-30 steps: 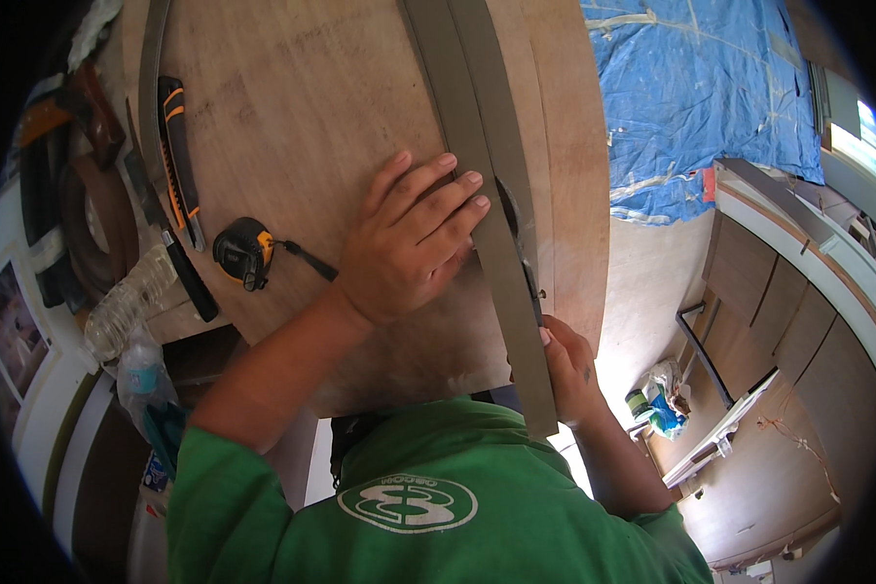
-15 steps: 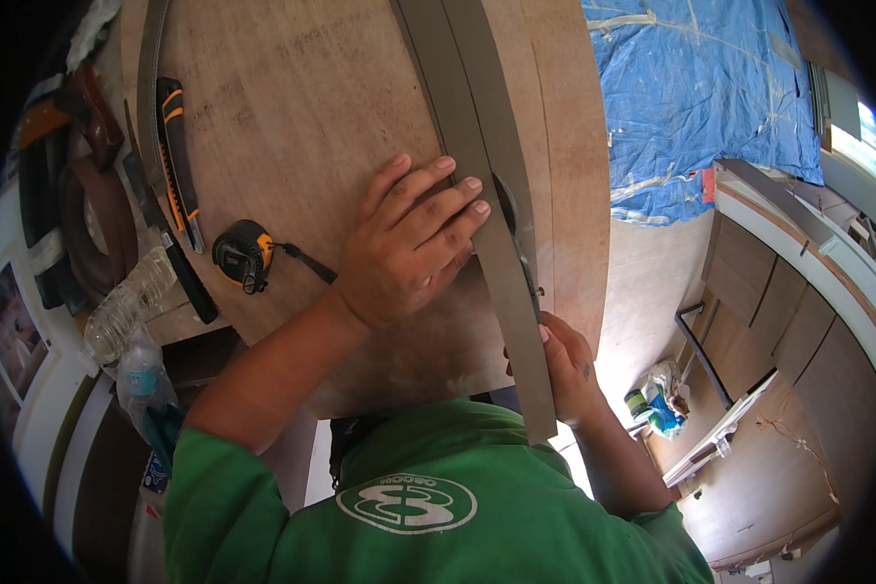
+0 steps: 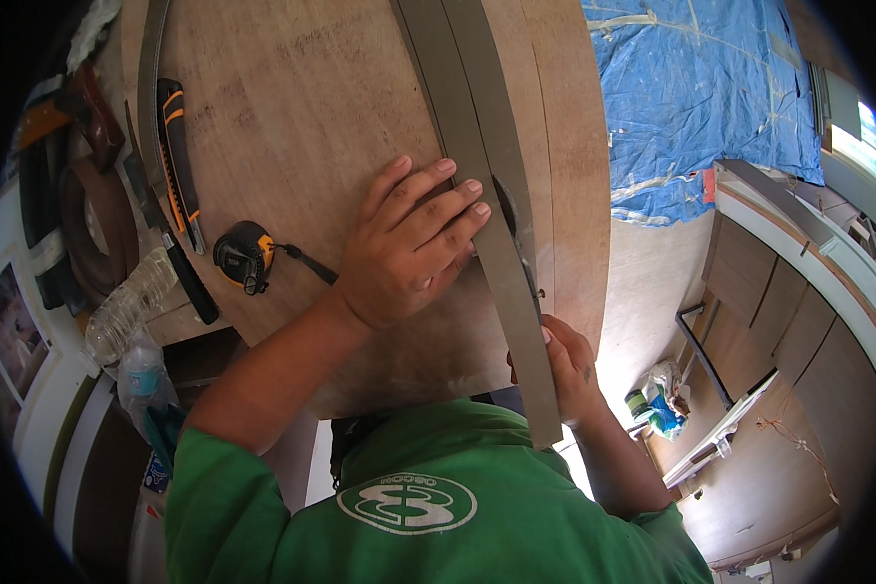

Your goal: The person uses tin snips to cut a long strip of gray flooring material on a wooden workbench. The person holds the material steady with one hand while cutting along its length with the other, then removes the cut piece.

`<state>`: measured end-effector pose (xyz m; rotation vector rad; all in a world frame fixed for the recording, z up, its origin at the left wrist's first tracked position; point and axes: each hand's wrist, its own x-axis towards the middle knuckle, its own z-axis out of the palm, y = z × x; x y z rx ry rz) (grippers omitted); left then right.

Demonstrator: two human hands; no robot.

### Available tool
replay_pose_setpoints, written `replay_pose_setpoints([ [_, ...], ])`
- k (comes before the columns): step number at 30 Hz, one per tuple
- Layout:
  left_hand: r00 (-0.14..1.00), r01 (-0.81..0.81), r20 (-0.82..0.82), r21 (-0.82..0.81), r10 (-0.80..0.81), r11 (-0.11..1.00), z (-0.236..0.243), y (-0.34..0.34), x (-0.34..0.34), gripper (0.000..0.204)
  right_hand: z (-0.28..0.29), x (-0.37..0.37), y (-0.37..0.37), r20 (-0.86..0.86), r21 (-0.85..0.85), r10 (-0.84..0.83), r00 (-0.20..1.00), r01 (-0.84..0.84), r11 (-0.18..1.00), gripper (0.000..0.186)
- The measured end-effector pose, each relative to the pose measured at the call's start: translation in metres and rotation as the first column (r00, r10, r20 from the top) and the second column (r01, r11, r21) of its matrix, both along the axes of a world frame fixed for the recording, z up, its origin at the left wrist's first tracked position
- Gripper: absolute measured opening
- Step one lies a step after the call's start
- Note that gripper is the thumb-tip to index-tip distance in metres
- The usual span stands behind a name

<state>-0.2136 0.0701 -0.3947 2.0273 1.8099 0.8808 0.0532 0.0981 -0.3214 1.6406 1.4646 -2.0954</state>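
A long grey-brown edging strip [image 3: 512, 282] runs over a wooden board [image 3: 292, 107] from the far edge down to my chest. A lengthwise split divides its far part into two bands. My left hand [image 3: 409, 234] rests on the strip's left edge, fingers spread and slightly bent. On the right, my right hand [image 3: 569, 365] is closed at the strip's near part, its grip mostly hidden beneath it. Dark blades of what look like scissors [image 3: 528, 273] show at the strip's right edge, leading from that hand to the split; the handles are hidden.
Left on the board lie an orange-and-black cutter knife [image 3: 177, 161] and a tape measure [image 3: 242, 255]. A black-handled blade [image 3: 189, 277], a brown tape roll [image 3: 97, 219] and a plastic bottle [image 3: 144, 375] are farther left. A blue tarp [image 3: 701, 97] hangs beyond the board's right edge.
The strip's near end has shifted very slightly toward me and to the right. My right hand has moved marginally the same way; my left hand stays in place.
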Motion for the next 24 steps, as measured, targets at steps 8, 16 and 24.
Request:
replay_pose_setpoints([
  [8, 1.0, -0.003, -0.004, 0.002, 0.003, 1.0, 0.001, 0.001, 0.0, 0.034, 0.008, -0.003, 0.006, 0.022, -0.031, -0.023, 0.999, 0.024, 0.999, 0.047],
  [16, 1.0, 0.01, -0.01, 0.008, -0.01, 1.0, 0.0, 0.0, -0.001, 0.033, 0.015, -0.013, 0.01, 0.042, -0.056, -0.054, 0.998, 0.056, 0.997, 0.05],
  [24, 1.0, 0.022, -0.002, 0.017, -0.022, 1.0, 0.0, 0.0, -0.001, 0.036, 0.011, -0.008, 0.013, 0.057, -0.06, -0.009, 0.998, 0.012, 0.998, 0.051],
])
